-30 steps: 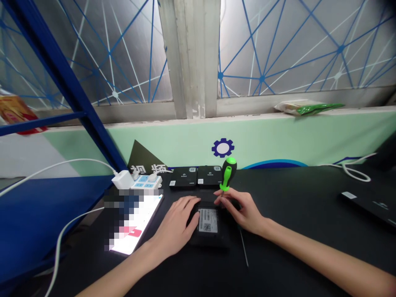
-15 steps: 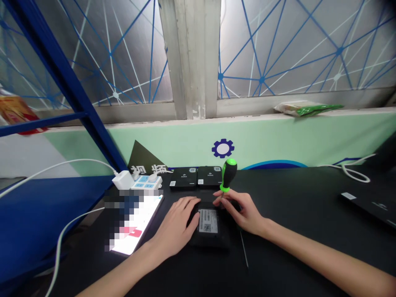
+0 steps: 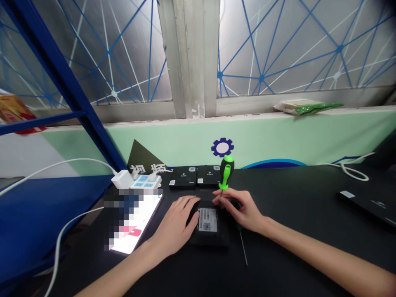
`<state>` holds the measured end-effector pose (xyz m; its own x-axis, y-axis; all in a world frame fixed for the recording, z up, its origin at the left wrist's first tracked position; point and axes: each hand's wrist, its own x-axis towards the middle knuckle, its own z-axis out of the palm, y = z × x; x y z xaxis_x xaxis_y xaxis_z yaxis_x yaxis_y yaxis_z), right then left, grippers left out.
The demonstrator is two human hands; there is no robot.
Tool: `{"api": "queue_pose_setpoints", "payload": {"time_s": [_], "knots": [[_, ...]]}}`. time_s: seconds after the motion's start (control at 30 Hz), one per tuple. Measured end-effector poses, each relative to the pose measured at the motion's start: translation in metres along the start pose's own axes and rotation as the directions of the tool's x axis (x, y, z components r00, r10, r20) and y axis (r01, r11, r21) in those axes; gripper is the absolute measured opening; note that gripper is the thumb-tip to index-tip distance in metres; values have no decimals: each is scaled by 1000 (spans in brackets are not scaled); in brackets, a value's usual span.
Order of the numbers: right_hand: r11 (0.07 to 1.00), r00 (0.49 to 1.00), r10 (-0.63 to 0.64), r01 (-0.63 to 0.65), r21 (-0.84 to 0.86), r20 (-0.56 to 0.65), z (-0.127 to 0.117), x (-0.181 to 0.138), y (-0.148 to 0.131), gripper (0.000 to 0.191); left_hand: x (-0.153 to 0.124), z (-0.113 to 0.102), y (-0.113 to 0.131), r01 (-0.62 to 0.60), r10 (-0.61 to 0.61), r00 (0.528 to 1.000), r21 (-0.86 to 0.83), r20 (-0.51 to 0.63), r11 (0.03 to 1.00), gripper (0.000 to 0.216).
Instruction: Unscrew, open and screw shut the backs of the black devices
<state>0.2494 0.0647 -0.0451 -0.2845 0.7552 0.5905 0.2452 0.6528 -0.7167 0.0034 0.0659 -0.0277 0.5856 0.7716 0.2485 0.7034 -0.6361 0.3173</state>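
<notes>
A black box [image 3: 213,240] with a white printed label [image 3: 208,219] lies flat on the dark table. My left hand [image 3: 176,218] rests along its left side, fingers stretched out and thumb beside the label. At the far right part of the box, my right hand [image 3: 243,208] pinches the shaft of a green and black screwdriver [image 3: 227,172]. This screwdriver stands nearly upright, handle on top; my fingers hide its tip. Under my right hand a second screwdriver [image 3: 243,247] lies on the table, with its thin metal shaft pointing toward me.
Two black boxes [image 3: 183,177] stand side by side at the wall. To the left are a lit phone [image 3: 139,225], a power strip [image 3: 147,181] with a white charger [image 3: 122,180], and white cables. Another black box [image 3: 369,206] lies far right. A blue frame [image 3: 62,74] rises at left.
The screwdriver's handle has turned, now showing a green stripe on its side, and tilts slightly left. Both hands keep nearly the same place.
</notes>
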Motion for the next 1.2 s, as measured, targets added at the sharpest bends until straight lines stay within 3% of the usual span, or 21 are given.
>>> {"api": "queue_pose_setpoints", "payload": {"time_s": [0.23, 0.5, 0.8, 1.03, 1.2], "knots": [[999, 995, 42, -43, -4, -92, 4, 3, 5, 19, 0, 1, -1, -6, 6, 1000, -1, 0, 1000, 36], [1000, 1000, 7, -7, 28, -5, 1, 2, -1, 18, 0, 0, -1, -13, 13, 1000, 5, -1, 1000, 36], [999, 996, 49, -49, -8, -81, 4, 3, 4, 16, 1, -2, 1, 4, -4, 1000, 3, 10, 1000, 35], [1000, 1000, -8, 7, 18, 12, 1, 2, 0, 15, 1, -2, 0, 5, -5, 1000, -2, 13, 1000, 35], [1000, 998, 29, -30, -8, -62, 3, 3, 3, 12, 0, -1, -1, 4, -4, 1000, -2, 11, 1000, 35]]}}
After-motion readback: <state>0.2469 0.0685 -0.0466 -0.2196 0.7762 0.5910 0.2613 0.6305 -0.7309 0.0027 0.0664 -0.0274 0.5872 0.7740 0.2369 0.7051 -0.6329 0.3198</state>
